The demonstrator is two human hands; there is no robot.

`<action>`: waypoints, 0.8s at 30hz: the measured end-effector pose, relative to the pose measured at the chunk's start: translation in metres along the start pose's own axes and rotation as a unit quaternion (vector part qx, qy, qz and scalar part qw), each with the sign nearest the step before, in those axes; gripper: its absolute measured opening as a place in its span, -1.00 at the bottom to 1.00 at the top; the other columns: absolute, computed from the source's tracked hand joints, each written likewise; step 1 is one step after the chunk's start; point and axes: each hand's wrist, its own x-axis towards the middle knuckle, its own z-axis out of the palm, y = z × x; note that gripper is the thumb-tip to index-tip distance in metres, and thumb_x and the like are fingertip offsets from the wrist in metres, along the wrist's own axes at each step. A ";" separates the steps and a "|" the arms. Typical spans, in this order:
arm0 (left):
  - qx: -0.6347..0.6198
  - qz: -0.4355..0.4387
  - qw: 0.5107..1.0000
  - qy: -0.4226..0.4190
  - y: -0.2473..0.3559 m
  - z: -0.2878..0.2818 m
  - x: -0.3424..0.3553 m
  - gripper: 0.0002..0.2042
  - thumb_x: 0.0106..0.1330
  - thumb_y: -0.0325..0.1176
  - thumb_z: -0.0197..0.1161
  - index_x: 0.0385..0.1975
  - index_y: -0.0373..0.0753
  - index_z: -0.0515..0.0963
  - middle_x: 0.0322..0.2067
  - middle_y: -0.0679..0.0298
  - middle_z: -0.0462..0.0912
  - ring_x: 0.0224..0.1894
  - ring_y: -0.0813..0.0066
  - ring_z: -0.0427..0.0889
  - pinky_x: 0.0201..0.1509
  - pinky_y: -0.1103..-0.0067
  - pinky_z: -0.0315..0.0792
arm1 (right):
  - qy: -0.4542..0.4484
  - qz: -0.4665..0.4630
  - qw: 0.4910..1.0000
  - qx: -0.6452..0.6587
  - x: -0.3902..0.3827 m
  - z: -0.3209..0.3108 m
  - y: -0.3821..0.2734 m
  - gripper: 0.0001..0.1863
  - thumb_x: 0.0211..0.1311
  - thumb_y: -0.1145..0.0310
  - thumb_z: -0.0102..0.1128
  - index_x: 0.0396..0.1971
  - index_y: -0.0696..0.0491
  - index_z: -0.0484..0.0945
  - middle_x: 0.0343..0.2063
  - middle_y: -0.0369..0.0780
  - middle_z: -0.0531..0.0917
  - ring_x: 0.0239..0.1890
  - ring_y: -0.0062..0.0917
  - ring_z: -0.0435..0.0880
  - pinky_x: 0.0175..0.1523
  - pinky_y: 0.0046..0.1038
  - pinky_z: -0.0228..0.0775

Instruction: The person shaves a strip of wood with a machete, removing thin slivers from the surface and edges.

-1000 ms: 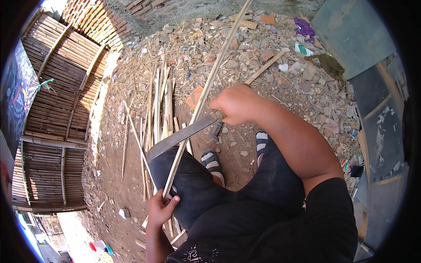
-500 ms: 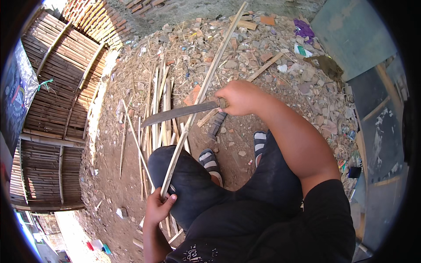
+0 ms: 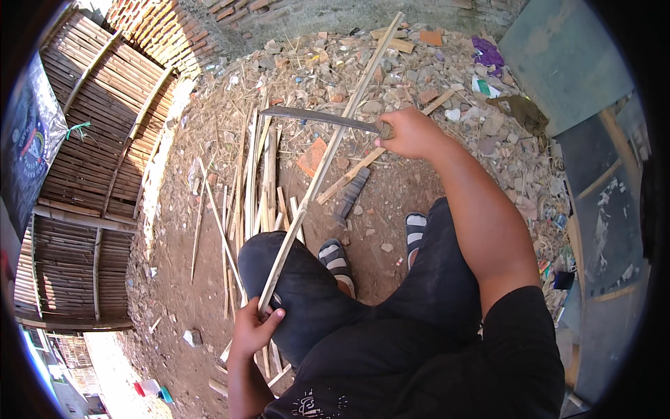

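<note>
A long, pale bamboo strip (image 3: 319, 174) slants from my left thigh up toward the far wall. Its near end is gripped by my left hand (image 3: 254, 327), with the thumb pressed along the strip. In my right hand (image 3: 410, 133) is the short handle of a machete (image 3: 321, 116), fingers wrapped round it. The long dark blade points left and crosses the strip at about its upper middle; whether it touches the strip I cannot tell. Beyond my left knee lies a loose pile of split bamboo strips (image 3: 270, 174) on the dirt.
A dark, ridged block-like piece (image 3: 352, 195) and a wooden slat (image 3: 349, 177) lie ahead of my sandalled feet. Rubble and straw (image 3: 321, 84) cover the ground toward the brick wall. A bamboo-slat panel (image 3: 105, 119) stands left, grey-green boards (image 3: 565, 63) right.
My right hand has moved the machete farther along the strip, away from me and slightly right. The left hand stays at the near end; the strip's far end has shifted slightly right.
</note>
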 end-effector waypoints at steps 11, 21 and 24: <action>-0.023 0.004 1.000 0.008 -0.011 -0.001 0.000 -0.67 0.31 -0.21 0.53 -0.39 -0.25 0.49 -0.58 0.56 0.42 -0.52 0.82 0.32 -0.47 0.72 0.24 | -0.175 -0.213 0.957 -0.091 -0.027 0.017 -0.080 -0.61 0.07 0.11 0.49 -0.12 -0.06 0.70 -0.28 -0.10 0.75 -0.11 -0.09 0.75 -0.03 -0.07 0.58; -0.025 0.009 1.000 0.010 -0.009 0.001 0.003 -0.68 0.32 -0.23 0.52 -0.40 -0.23 0.48 -0.58 0.55 0.43 -0.52 0.81 0.31 -0.48 0.71 0.23 | -0.010 -0.029 0.999 0.016 -0.002 0.005 -0.010 -0.45 0.15 0.08 0.46 0.06 0.10 0.66 -0.16 0.00 0.74 -0.04 -0.07 0.72 0.07 -0.12 0.56; -0.031 0.007 0.999 0.006 -0.005 0.000 0.003 -0.69 0.32 -0.24 0.52 -0.40 -0.23 0.48 -0.58 0.54 0.43 -0.52 0.81 0.31 -0.48 0.71 0.23 | -0.083 -0.070 0.994 -0.011 -0.010 0.005 -0.032 -0.49 0.13 0.09 0.47 0.03 0.06 0.68 -0.18 -0.02 0.75 -0.05 -0.07 0.73 0.05 -0.10 0.57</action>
